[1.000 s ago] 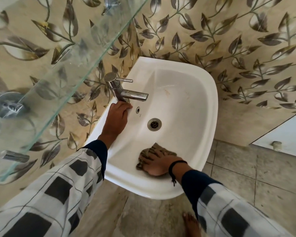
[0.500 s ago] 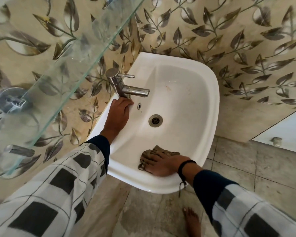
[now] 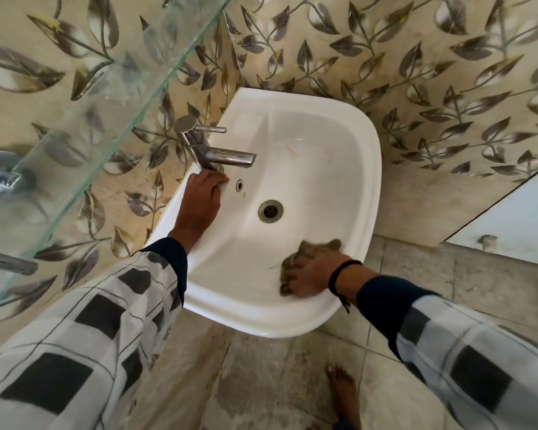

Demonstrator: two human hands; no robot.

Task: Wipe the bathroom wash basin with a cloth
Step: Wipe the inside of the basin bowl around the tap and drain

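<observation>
A white wash basin (image 3: 374, 169) hangs in the corner of two leaf-patterned tiled walls. My right hand (image 3: 311, 279) grips a bunched brown cloth (image 3: 316, 248) and presses it against the near inner wall of the bowl, towards the right; it is motion-blurred. Part of the cloth sticks out beyond my fingers. My left hand (image 3: 199, 203) rests on the basin's left ledge, its bent fingers touching the base of the chrome tap (image 3: 218, 153). The drain (image 3: 270, 211) lies between my two hands.
A glass shelf (image 3: 90, 119) juts out from the left wall above the basin, level with my left forearm. A white door panel (image 3: 516, 218) stands at the right. My bare foot (image 3: 343, 395) is on the stained tile floor below the basin.
My right hand has slid the cloth to the right along the near wall of the bowl. My left hand stays on the ledge by the tap.
</observation>
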